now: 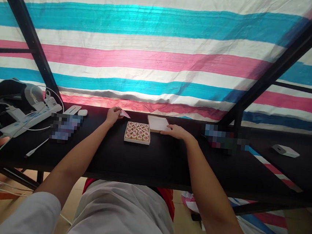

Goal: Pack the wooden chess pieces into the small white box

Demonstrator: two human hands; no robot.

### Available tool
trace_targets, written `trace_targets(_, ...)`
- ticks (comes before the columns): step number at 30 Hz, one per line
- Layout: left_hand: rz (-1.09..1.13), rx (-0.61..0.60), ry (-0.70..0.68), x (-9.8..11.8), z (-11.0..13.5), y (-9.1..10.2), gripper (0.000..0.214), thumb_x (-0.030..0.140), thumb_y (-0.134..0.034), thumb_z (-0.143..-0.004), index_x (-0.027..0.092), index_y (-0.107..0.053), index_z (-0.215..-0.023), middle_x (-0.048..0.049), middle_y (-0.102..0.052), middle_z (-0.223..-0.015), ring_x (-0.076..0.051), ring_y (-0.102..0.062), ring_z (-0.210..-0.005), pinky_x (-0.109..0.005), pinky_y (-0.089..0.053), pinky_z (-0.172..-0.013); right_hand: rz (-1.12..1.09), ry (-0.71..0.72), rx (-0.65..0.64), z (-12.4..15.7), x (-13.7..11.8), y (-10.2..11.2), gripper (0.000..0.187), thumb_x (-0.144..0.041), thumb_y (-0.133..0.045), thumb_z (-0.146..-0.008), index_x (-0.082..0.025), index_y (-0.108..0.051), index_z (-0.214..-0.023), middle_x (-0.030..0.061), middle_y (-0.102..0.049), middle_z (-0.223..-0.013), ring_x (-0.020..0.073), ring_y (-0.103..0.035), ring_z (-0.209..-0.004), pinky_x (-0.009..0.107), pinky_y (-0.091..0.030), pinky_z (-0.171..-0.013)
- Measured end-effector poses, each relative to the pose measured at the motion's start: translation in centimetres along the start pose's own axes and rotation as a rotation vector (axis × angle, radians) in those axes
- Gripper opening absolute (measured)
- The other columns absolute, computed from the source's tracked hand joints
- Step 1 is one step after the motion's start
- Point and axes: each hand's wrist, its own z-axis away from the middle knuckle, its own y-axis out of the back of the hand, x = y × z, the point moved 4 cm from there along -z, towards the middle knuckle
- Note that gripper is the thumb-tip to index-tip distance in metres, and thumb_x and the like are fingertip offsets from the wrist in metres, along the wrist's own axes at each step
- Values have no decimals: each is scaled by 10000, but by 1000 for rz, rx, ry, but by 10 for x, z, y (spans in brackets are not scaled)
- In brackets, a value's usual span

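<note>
A small wooden box [136, 141] filled with several round wooden game pieces marked in red sits on the black table [151, 160]. Its flat lid [158, 124] lies just behind and to the right of it. My left hand [113, 115] is closed in a pinch on a small pink folded paper [125, 114], held left of the box near the table's far edge. My right hand [175, 132] lies flat with its fingers stretched out, touching the near edge of the lid.
A white power strip [31, 118] with plugs and cables lies at the left, with a white mouse [82, 112] behind it. A small white device [285, 150] rests at the far right. Black frame posts and a striped cloth stand behind the table.
</note>
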Motion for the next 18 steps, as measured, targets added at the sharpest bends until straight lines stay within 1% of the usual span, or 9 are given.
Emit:
trace_targets(2,11,28,-14,1,-2,3,73,82,-541,-742,115,-578,-796,10,-576,-649,-99,-613,-533,-248,-574,-566,41,-41,67,-3,5,-1,690,-510,-617,-747,-73,-541,-1276,198,-524,-1301,321,-519,-1156,354,-403,-944)
trace_targets(5,23,56,-32,1,-4,5,73,82,-530,-726,114,-574,-775,13,-569,-646,-97,-606,-536,-238,-562,-552,95,-61,224,-9,5,-4,515,-446,-554,-814,-90,-605,-1182,201,-593,-1174,312,-572,-1062,363,-432,-878)
trace_targets(8,27,63,-48,2,-5,5,71,89,-530,-709,116,-576,-756,16,-562,-640,-98,-599,-543,-248,-560,-559,110,7,303,-14,-6,-11,386,-400,-520,-848,-125,-641,-1091,172,-632,-1075,286,-593,-1001,356,-442,-849)
trace_targets(11,23,64,-66,3,-4,5,70,101,-540,-691,121,-579,-746,17,-560,-635,-100,-589,-545,-261,-557,-569,100,134,318,-17,-22,-19,299,-342,-504,-866,-146,-656,-1032,145,-643,-1053,259,-593,-992,352,-436,-878)
trace_targets(14,13,63,-93,8,-2,4,74,120,-549,-678,128,-586,-742,13,-560,-636,-110,-581,-556,-275,-552,-576,45,262,317,-16,-34,-25,312,-279,-475,-882,-155,-625,-1126,129,-633,-1132,243,-578,-1047,356,-417,-937)
trace_targets(16,10,63,-118,12,0,3,90,130,-547,-673,134,-593,-750,6,-565,-660,-121,-581,-591,-277,-547,-586,-20,340,304,-15,-40,-28,388,-223,-462,-879,-165,-552,-1252,116,-598,-1227,237,-552,-1118,362,-401,-976)
trace_targets(18,-28,75,-180,19,2,3,112,141,-547,-671,142,-606,-766,-4,-576,-699,-132,-580,-642,-269,-536,-602,-104,412,263,-13,-46,-30,508,-162,-458,-857,-202,-444,-1363,84,-564,-1293,224,-526,-1174,373,-386,-1009)
